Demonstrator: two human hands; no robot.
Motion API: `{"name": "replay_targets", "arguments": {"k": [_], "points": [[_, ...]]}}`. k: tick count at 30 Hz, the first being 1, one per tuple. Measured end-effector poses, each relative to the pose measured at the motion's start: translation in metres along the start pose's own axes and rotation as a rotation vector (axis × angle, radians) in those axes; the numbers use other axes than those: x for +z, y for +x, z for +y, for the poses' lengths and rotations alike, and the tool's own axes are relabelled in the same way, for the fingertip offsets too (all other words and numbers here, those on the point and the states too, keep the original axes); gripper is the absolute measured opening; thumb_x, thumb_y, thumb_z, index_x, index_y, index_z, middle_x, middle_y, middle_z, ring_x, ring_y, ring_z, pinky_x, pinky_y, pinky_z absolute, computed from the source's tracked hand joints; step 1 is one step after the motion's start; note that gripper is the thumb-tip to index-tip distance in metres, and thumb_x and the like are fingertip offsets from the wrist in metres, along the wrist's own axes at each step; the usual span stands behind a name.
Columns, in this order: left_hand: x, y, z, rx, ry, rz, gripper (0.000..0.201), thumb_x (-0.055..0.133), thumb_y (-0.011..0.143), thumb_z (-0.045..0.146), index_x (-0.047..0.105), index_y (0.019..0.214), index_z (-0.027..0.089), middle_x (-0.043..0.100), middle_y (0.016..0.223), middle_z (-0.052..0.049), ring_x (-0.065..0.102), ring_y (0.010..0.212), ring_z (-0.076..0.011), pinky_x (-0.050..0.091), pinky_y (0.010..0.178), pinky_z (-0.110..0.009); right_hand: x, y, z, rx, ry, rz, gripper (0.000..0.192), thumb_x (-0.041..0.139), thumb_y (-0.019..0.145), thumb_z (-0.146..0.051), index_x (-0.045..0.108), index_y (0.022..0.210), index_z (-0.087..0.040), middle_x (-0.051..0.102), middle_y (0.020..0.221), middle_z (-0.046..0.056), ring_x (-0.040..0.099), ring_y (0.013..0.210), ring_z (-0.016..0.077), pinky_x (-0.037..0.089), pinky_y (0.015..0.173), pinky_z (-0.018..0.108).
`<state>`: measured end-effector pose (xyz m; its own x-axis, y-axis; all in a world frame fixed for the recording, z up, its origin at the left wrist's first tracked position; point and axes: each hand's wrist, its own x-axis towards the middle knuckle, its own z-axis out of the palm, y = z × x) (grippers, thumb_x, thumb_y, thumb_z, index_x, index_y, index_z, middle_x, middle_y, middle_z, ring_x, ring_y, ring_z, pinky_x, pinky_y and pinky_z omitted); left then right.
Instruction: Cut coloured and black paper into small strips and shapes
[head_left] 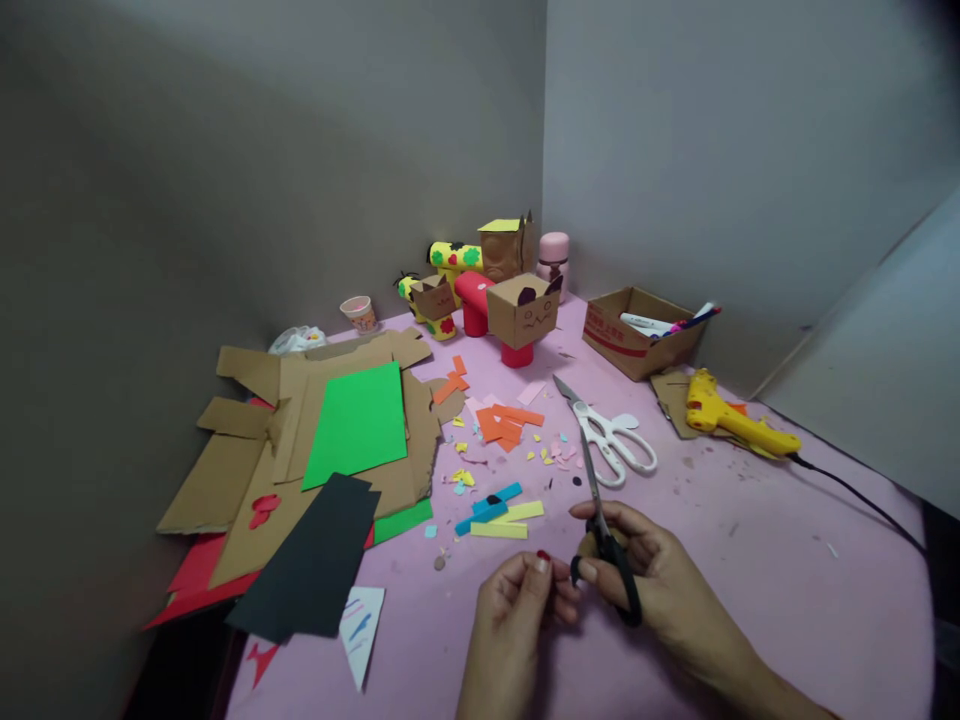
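Observation:
My right hand is wrapped round a pair of black-handled scissors, whose narrow blades point up and away from me. Close beside it, my left hand pinches a tiny dark red paper piece between thumb and fingertip. Beyond the blades lies a larger pair of white-handled scissors. In front of my left hand are yellow paper strips and blue strips. Orange strips and many small paper scraps are scattered further out.
Cardboard sheets, a green sheet and black sheets cover the left. Behind stand cardboard-headed animal figures, a paper cup and a pink bottle. At right are a box of markers and a corded yellow glue gun.

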<state>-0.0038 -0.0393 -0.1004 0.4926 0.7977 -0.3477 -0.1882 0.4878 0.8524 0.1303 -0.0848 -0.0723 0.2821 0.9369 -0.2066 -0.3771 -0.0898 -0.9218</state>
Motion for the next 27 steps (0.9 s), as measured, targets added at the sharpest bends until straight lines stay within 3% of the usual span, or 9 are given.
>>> {"name": "replay_targets", "arguments": {"k": [4,12,16,22,27], "points": [[0.003,-0.001,0.0,0.011,0.031,-0.019,0.033,0.072,0.068,0.047,0.065,0.068,0.015,0.062,0.059,-0.002,0.053,0.056,-0.0122,0.041,0.058,-0.023,0.0,0.0,0.003,-0.001,-0.015,-0.057,0.036,0.074,0.065,-0.015,0.058,0.097,-0.021,0.058,0.059,-0.008,0.056,0.053,0.0113,0.041,0.053,0.024],[0.006,-0.006,0.009,0.046,0.19,0.108,0.016,0.076,0.062,0.028,0.068,0.063,0.014,0.063,0.057,0.0,0.05,0.054,-0.0103,0.035,0.053,-0.02,0.003,-0.001,0.001,-0.029,-0.16,-0.006,0.035,0.07,0.066,-0.017,0.058,0.098,-0.019,0.055,0.061,-0.007,0.049,0.058,0.0117,0.039,0.056,0.024],[0.006,-0.006,0.008,-0.009,-0.013,0.176,0.02,0.08,0.057,0.027,0.067,0.063,0.014,0.063,0.054,0.001,0.051,0.053,-0.0096,0.037,0.055,-0.02,0.0,-0.002,0.004,-0.026,-0.233,-0.043,0.033,0.069,0.07,-0.025,0.055,0.099,-0.019,0.048,0.06,-0.008,0.044,0.055,0.0112,0.036,0.053,0.022],[0.001,-0.003,0.006,-0.032,-0.23,0.208,0.029,0.084,0.052,0.029,0.065,0.068,0.014,0.064,0.054,0.0,0.053,0.052,-0.009,0.04,0.056,-0.019,-0.006,-0.013,0.021,-0.041,-0.501,-0.236,0.026,0.059,0.071,-0.022,0.057,0.097,-0.02,0.042,0.062,-0.006,0.041,0.057,0.0135,0.036,0.054,0.024],[-0.001,-0.003,0.002,-0.022,-0.266,0.149,0.029,0.082,0.056,0.032,0.064,0.07,0.015,0.06,0.053,0.002,0.053,0.054,-0.0094,0.041,0.058,-0.02,-0.006,-0.018,0.029,-0.186,-0.774,-0.272,0.029,0.061,0.069,-0.031,0.06,0.095,-0.019,0.053,0.065,-0.003,0.048,0.057,0.0156,0.041,0.055,0.025]]}}
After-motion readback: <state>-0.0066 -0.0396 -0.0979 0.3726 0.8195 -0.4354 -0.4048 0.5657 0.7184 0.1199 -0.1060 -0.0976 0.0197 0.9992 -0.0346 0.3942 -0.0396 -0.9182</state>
